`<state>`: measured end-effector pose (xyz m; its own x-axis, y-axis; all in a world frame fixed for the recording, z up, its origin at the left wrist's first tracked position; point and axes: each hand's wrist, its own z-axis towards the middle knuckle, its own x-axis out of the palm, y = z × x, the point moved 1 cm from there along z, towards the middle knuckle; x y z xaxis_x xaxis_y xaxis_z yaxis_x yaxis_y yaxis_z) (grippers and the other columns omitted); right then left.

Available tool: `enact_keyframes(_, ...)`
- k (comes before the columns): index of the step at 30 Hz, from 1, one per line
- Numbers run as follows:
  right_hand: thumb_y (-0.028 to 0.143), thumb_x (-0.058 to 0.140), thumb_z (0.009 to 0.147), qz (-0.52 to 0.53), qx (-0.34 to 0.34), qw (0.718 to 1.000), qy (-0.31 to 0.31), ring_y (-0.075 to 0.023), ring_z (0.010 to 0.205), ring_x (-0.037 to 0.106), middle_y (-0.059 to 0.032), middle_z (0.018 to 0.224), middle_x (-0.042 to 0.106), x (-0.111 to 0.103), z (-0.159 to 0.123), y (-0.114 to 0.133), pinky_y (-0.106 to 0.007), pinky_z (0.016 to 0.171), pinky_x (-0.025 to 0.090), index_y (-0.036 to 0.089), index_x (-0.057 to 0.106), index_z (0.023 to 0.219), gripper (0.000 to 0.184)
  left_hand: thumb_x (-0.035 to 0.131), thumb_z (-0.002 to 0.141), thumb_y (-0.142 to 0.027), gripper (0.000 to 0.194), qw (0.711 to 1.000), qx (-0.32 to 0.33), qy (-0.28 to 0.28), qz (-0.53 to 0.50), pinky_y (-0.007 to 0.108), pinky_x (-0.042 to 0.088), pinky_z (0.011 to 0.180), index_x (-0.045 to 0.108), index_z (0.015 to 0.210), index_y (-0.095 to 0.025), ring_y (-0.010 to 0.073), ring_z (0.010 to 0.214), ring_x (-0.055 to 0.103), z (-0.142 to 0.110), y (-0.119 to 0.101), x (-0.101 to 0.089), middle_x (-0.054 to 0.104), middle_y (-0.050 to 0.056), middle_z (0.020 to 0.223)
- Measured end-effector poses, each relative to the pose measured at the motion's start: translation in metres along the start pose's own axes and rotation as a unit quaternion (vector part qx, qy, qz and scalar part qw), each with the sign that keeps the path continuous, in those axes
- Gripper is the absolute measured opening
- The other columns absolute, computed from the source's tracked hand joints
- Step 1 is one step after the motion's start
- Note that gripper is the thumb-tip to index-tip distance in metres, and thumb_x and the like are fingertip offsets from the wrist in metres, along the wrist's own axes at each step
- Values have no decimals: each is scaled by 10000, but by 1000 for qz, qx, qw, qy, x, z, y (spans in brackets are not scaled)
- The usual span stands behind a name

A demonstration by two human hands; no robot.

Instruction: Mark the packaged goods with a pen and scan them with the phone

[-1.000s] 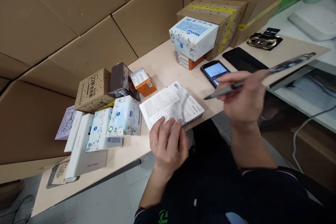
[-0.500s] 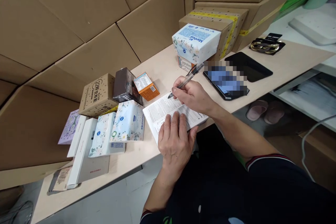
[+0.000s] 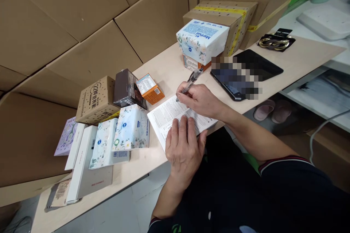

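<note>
My right hand (image 3: pixel 201 100) grips a clear-barrelled pen (image 3: pixel 193 79) with a dark cap end. Its tip meets the upper part of a white printed sheet (image 3: pixel 164 116), which looks like the top of a thin stack or booklet near the table's front edge. Flat on the lower half of that paper lies my left hand (image 3: pixel 184 145), fingers stretched out and holding nothing. Part of the print is hidden beneath both hands. Just beyond the paper's left corner stands a small orange box (image 3: pixel 151 91).
Tissue packs (image 3: pixel 132 127), a dark box (image 3: pixel 127 89), a brown carton (image 3: pixel 95 98) and white boxes (image 3: pixel 93 174) line the left. Another tissue pack (image 3: pixel 203 40) sits at the back. Right of my hands lie a phone (image 3: pixel 232 83) and a black tablet-like slab (image 3: pixel 259 64). Large cardboard boxes (image 3: pixel 161 18) wall the far side.
The pen has tilted more upright, its tip still at the paper, and my right hand has shifted slightly. My left hand stays flat. The whole view has moved a little.
</note>
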<state>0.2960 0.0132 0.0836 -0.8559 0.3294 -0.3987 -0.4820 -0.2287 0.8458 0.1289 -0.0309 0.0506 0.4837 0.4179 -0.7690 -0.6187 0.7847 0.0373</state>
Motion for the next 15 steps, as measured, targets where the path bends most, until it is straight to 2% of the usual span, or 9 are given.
enact_keyframes(7, 341, 464, 945, -19, 0, 1000, 18, -101, 608, 463, 30, 650, 527, -1, 0, 3, -275, 655, 341, 182, 553, 779, 246, 677, 899, -455, 482, 1000, 11, -7, 16, 423, 536, 902, 642, 1266, -144, 338, 1151, 676, 1, 0, -1, 717, 125, 1255)
enact_keyframes(15, 338, 453, 947, -31, -4, 999, 26, -112, 650, 488, 17, 689, 554, -1, 1, 5, -271, 675, 350, 184, 548, 784, 243, 672, 906, -440, 506, 1000, -1, 4, 0, 436, 510, 935, 608, 1321, -158, 346, 1193, 654, -1, 0, 0, 702, 130, 1280)
